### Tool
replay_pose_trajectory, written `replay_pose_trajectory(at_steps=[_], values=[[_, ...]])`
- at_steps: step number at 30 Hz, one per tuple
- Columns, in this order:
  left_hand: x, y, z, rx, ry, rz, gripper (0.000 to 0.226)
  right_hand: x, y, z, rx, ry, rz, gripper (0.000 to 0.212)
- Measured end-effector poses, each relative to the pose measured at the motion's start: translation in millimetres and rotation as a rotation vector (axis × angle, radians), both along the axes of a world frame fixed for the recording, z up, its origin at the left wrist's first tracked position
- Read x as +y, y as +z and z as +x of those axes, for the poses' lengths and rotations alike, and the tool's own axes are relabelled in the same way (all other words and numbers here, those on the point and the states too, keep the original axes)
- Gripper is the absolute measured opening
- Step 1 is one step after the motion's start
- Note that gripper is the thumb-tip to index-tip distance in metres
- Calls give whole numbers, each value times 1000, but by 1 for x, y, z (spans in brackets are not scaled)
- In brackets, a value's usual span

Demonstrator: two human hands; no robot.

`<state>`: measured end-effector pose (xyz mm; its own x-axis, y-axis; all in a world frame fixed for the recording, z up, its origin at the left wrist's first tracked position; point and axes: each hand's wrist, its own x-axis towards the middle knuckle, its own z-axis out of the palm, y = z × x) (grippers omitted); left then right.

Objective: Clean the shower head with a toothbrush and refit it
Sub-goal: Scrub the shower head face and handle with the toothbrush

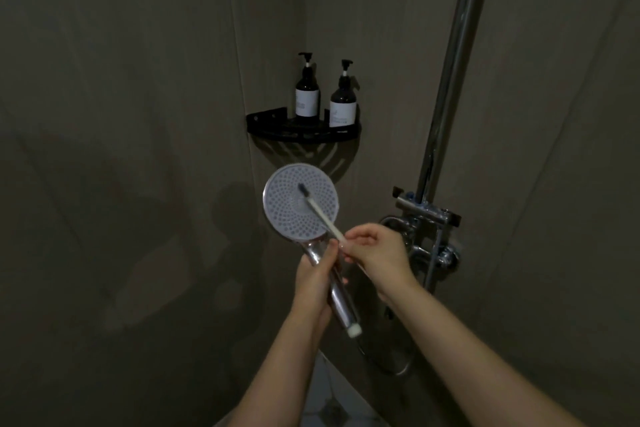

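The round shower head [284,215] faces me, its grey nozzle plate dotted with small holes, on a chrome handle with a white end. My left hand [313,282] grips that handle from the left. My right hand [375,253] pinches the white toothbrush [320,213] by its lower end. The dark bristle head lies against the upper middle of the nozzle plate. The handle's bottom end is free, with no hose joined to it.
A chrome riser pole [453,73] runs up the right wall above the mixer valve and bracket [427,218]. A black corner shelf [304,130] holds two dark pump bottles [306,94]. Grey tiled walls close in on both sides; light floor tiles show below.
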<state>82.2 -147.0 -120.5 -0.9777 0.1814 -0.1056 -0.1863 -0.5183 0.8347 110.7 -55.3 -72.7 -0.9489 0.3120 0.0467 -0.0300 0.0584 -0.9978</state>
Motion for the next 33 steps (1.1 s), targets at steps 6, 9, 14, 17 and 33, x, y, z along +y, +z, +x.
replay_pose_trajectory(at_steps=[6, 9, 14, 17, 33], values=[[2, -6, -3, -97, 46, 122, 8, 6, -27, -6, -62, 75, 207, 21], [5, -9, -7, -120, 38, 100, 6, 17, -33, -15, -81, 98, 227, 5], [13, -10, -17, -137, 52, 51, 9, 83, -60, -68, -328, -261, -354, 15], [16, -11, -22, -144, 40, 33, 9, 123, -78, -90, -365, -349, -647, 28], [32, -6, -44, -115, 45, -1, 11, 139, -96, -117, -151, -262, -1326, 32]])
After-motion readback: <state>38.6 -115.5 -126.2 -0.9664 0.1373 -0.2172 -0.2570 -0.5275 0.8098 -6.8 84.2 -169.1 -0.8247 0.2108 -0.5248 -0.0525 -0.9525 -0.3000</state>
